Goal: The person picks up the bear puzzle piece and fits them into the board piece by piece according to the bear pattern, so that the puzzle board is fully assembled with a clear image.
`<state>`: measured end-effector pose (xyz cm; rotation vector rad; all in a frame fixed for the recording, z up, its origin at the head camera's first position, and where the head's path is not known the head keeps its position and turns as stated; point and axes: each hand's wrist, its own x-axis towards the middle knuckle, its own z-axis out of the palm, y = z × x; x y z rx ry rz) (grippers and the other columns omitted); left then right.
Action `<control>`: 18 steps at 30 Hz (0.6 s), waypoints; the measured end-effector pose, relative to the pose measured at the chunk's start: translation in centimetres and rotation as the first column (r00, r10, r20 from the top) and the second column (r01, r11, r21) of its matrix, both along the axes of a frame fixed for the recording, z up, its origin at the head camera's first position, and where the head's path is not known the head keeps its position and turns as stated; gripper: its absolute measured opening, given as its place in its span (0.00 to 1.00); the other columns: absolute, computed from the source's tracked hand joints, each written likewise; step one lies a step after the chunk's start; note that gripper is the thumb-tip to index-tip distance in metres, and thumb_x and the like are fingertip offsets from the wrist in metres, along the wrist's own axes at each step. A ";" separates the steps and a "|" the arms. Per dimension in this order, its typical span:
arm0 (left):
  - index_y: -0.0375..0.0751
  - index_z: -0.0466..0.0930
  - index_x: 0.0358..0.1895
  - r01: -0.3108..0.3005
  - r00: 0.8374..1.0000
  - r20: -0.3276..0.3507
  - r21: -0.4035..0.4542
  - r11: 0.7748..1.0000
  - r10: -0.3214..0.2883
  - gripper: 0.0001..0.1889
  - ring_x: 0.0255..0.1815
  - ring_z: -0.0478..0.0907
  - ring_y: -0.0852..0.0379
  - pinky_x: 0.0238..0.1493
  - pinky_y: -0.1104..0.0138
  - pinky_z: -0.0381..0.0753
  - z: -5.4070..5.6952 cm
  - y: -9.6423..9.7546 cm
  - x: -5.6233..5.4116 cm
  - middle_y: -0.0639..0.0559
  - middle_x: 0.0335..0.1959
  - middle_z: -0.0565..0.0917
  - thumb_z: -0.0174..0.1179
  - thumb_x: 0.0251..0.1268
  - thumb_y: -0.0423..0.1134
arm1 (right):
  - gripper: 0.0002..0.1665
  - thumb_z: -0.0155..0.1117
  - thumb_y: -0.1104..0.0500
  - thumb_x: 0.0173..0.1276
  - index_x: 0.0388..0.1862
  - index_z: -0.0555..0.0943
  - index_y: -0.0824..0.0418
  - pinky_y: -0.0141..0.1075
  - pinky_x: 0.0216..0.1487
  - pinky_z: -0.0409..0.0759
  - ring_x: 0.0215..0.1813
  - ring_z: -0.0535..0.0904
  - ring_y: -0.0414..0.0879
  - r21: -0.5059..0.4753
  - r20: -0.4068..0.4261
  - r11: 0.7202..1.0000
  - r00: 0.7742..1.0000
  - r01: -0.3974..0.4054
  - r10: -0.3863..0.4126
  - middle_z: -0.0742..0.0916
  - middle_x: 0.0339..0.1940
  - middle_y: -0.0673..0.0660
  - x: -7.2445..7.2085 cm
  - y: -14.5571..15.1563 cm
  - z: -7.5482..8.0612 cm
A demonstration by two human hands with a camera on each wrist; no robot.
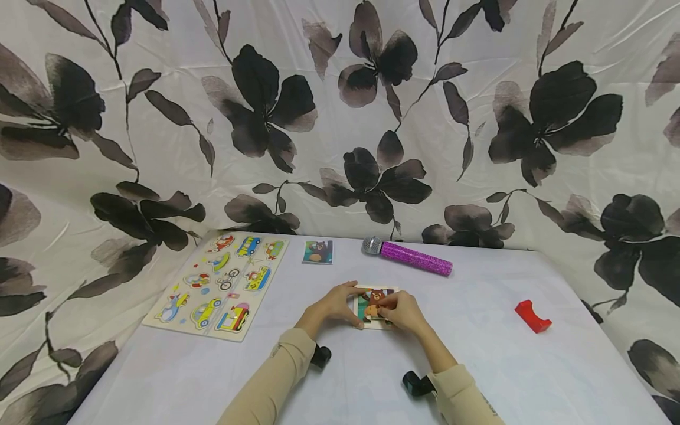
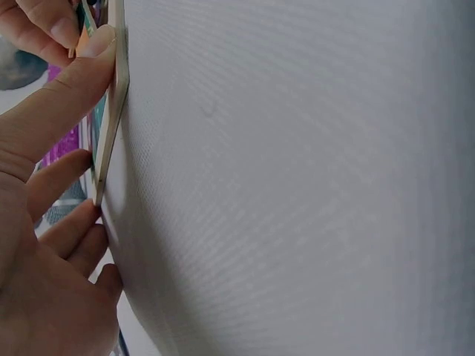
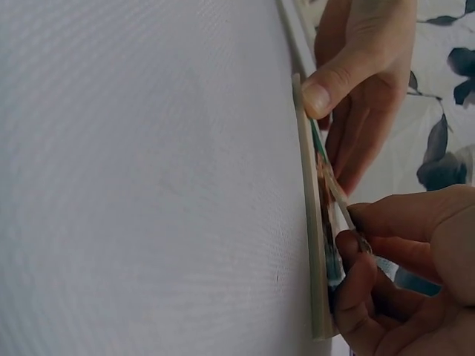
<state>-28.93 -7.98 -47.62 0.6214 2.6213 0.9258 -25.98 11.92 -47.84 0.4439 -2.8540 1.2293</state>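
A small wooden puzzle board (image 1: 378,325) with a bear picture (image 1: 373,301) lies on the table in front of me. My left hand (image 1: 337,303) holds its left side, thumb at the near edge and fingers along the far side. My right hand (image 1: 408,313) pinches a thin flat puzzle piece (image 3: 339,202) between thumb and fingers. In the right wrist view that piece slants up from the board, its raised end at the right fingertips. The left wrist view shows the board's pale edge (image 2: 113,122) beside the left thumb. Fingers cover part of the picture.
At left lies a large wooden vehicle puzzle (image 1: 212,286). A small picture card (image 1: 317,252) and a glittery purple microphone (image 1: 417,258) lie beyond the hands. A red curved block (image 1: 532,317) sits at right. Floral cloth (image 1: 372,130) hangs behind the white-covered table (image 1: 159,378).
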 end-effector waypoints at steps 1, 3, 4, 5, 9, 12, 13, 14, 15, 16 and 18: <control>0.40 0.70 0.65 0.000 1.000 0.000 0.001 1.000 0.000 0.43 0.71 0.54 0.37 0.69 0.46 0.58 0.0 0.0 0.0 0.37 0.71 0.60 0.77 0.38 0.42 | 0.10 0.66 0.66 0.54 0.36 0.86 0.69 0.32 0.29 0.75 0.27 0.75 0.41 0.001 0.000 1.000 1.000 -0.003 0.003 0.85 0.26 0.55 0.0 0.0 0.0; 0.40 0.70 0.65 0.000 1.000 0.001 0.002 1.000 0.000 0.43 0.71 0.54 0.37 0.69 0.46 0.58 0.0 0.0 0.0 0.37 0.71 0.60 0.77 0.39 0.41 | 0.10 0.66 0.66 0.55 0.36 0.85 0.69 0.31 0.27 0.74 0.26 0.73 0.40 -0.001 0.000 1.000 1.000 -0.011 0.011 0.84 0.24 0.54 0.0 0.0 0.1; 0.40 0.70 0.65 0.000 1.000 0.001 0.002 1.000 0.000 0.43 0.71 0.54 0.37 0.69 0.46 0.58 0.0 0.0 0.0 0.37 0.71 0.60 0.77 0.39 0.41 | 0.10 0.66 0.66 0.55 0.36 0.85 0.70 0.31 0.27 0.73 0.26 0.73 0.40 -0.003 0.007 1.000 1.000 -0.012 0.012 0.84 0.23 0.53 0.0 0.1 0.1; 0.40 0.70 0.65 0.001 1.000 0.000 0.001 1.000 -0.001 0.43 0.71 0.54 0.37 0.69 0.46 0.58 0.0 0.0 0.0 0.37 0.71 0.60 0.77 0.39 0.41 | 0.10 0.66 0.66 0.55 0.36 0.85 0.70 0.31 0.27 0.73 0.26 0.72 0.40 -0.008 0.010 1.000 1.000 -0.014 0.014 0.83 0.23 0.53 -0.1 0.1 0.1; 0.40 0.70 0.65 0.010 1.000 0.003 -0.011 1.000 -0.009 0.43 0.72 0.54 0.37 0.69 0.46 0.58 0.0 0.0 -0.1 0.37 0.71 0.59 0.77 0.39 0.42 | 0.10 0.65 0.67 0.54 0.36 0.85 0.71 0.30 0.27 0.73 0.26 0.72 0.39 -0.030 0.025 0.999 1.000 -0.014 0.015 0.83 0.23 0.53 -0.1 0.3 -0.1; 0.40 0.69 0.65 0.018 1.000 0.000 -0.019 1.000 -0.018 0.42 0.71 0.54 0.37 0.69 0.45 0.58 0.0 0.0 0.0 0.37 0.71 0.59 0.76 0.41 0.43 | 0.09 0.65 0.68 0.54 0.35 0.84 0.70 0.29 0.27 0.73 0.25 0.72 0.38 -0.036 0.026 0.999 1.000 -0.015 0.015 0.82 0.22 0.52 -0.2 0.4 -0.3; 0.40 0.70 0.65 0.020 1.000 -0.007 -0.021 1.000 -0.020 0.41 0.71 0.54 0.37 0.69 0.45 0.57 0.0 0.0 0.0 0.37 0.71 0.60 0.75 0.42 0.44 | 0.09 0.64 0.68 0.54 0.34 0.84 0.70 0.29 0.27 0.73 0.25 0.71 0.38 -0.038 0.026 0.999 1.000 -0.015 0.016 0.82 0.22 0.52 -0.3 0.4 -0.4; 0.39 0.70 0.65 0.021 1.000 -0.016 -0.022 1.000 -0.021 0.40 0.71 0.54 0.37 0.69 0.45 0.57 0.0 0.0 0.0 0.36 0.71 0.60 0.74 0.44 0.44 | 0.08 0.64 0.68 0.54 0.34 0.84 0.70 0.29 0.27 0.73 0.25 0.71 0.38 -0.042 0.023 0.999 1.000 -0.018 0.019 0.82 0.22 0.52 -0.3 0.4 -0.4; 0.39 0.70 0.64 0.022 0.999 -0.029 -0.023 0.999 -0.023 0.38 0.71 0.55 0.37 0.69 0.45 0.57 -0.1 0.0 0.0 0.36 0.70 0.61 0.73 0.46 0.45 | 0.08 0.64 0.68 0.54 0.33 0.84 0.70 0.29 0.27 0.73 0.25 0.71 0.38 -0.044 0.019 0.999 1.000 -0.021 0.022 0.82 0.22 0.52 -0.3 0.5 -0.4; 0.38 0.71 0.63 0.023 0.999 -0.049 -0.025 0.999 -0.025 0.36 0.71 0.56 0.36 0.69 0.46 0.58 -0.1 0.0 0.0 0.35 0.70 0.62 0.71 0.48 0.45 | 0.08 0.64 0.68 0.54 0.33 0.84 0.70 0.29 0.27 0.73 0.25 0.72 0.38 -0.046 0.012 0.998 0.999 -0.030 0.030 0.82 0.22 0.52 -0.3 0.5 -0.4; 0.37 0.73 0.61 0.025 0.995 -0.093 -0.031 0.999 -0.028 0.32 0.69 0.58 0.36 0.68 0.46 0.59 -0.2 0.1 0.1 0.34 0.68 0.64 0.68 0.52 0.46 | 0.08 0.64 0.68 0.53 0.32 0.83 0.70 0.30 0.27 0.74 0.25 0.72 0.39 -0.054 0.013 0.998 0.999 -0.043 0.044 0.82 0.22 0.53 -0.3 0.6 -0.4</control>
